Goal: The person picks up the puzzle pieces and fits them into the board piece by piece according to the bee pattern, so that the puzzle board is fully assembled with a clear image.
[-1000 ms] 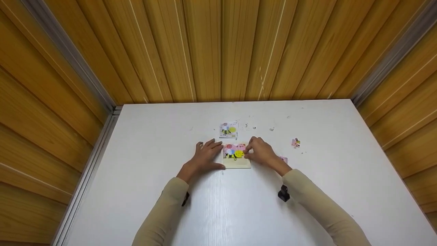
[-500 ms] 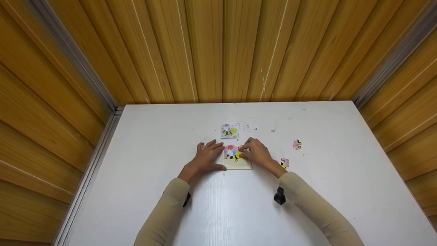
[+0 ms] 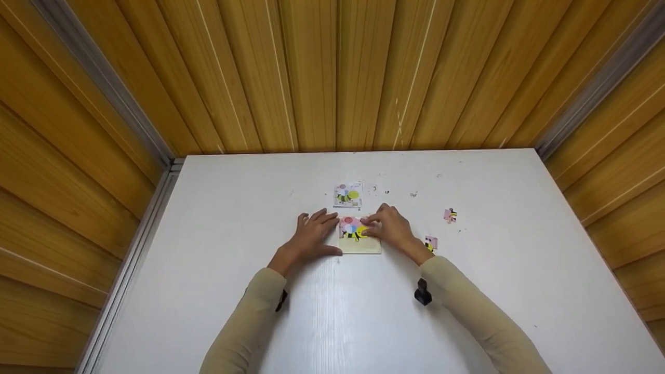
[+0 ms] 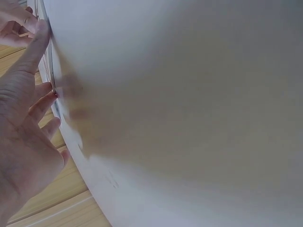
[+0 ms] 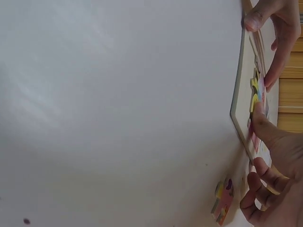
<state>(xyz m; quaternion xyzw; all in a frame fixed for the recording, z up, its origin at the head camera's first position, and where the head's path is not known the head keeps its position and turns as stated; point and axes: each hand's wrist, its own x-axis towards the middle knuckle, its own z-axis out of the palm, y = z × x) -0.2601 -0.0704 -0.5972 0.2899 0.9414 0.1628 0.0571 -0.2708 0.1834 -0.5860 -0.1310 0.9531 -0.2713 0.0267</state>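
Observation:
A shallow pale wooden puzzle tray (image 3: pixel 359 247) lies on the white table, its far half filled with joined bee puzzle pieces (image 3: pixel 349 227). My left hand (image 3: pixel 310 239) steadies its left side, fingers stretched toward the far corner and thumb at the near corner. Over the right part of the picture, my right hand (image 3: pixel 393 228) holds a puzzle piece between thumb and fingertips, mostly covering it. In the right wrist view, the thumb presses onto the yellow and pink pieces (image 5: pixel 255 97), while the other fingers curl beside the tray. The near half of the tray shows bare wood.
A bee picture card (image 3: pixel 347 195) lies just beyond the tray. Loose puzzle pieces sit to the right: one pink and black piece (image 3: pixel 450 215) farther off, another piece (image 3: pixel 431 242) by the right wrist. Small dark marks dot the far tabletop. A wood-panelled wall (image 3: pixel 311 78) rises behind.
My right hand has moved slightly left from the tray's right edge onto the puzzle picture, uncovering more of the loose piece by its wrist. My left hand stays put.

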